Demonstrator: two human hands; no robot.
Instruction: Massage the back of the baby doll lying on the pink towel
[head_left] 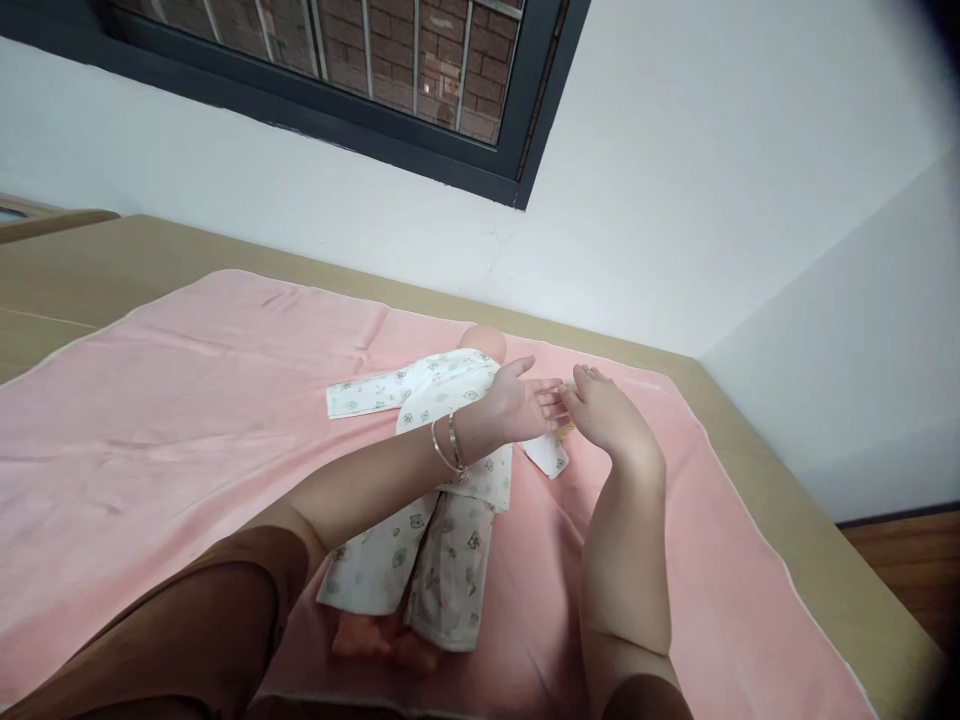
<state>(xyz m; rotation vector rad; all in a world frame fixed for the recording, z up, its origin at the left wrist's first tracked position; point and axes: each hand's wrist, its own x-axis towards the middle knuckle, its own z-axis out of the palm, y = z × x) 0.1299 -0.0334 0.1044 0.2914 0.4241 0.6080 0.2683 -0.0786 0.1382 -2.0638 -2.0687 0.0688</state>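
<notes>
A baby doll (457,500) lies on a pink blanket (225,400), dressed in a white long-sleeved top (431,405) and white trousers (375,570), both with small animal prints. Its round head (484,342) shows at the far end and its feet (382,645) at the near end. Above its chest, my left hand (517,403) is open, palm up, with the fingers stretched to the right. Beside its fingertips my right hand (604,410) is turned palm down, fingers stretched and close together, holding nothing that I can see. A white sleeve (546,455) spreads below the hands.
The blanket covers most of a wooden table (757,480). Behind it rises a white wall (637,200) with a dark-framed, barred window (420,60). Another wall meets it at the right, and a brown wooden surface (907,570) shows beyond the table's right edge.
</notes>
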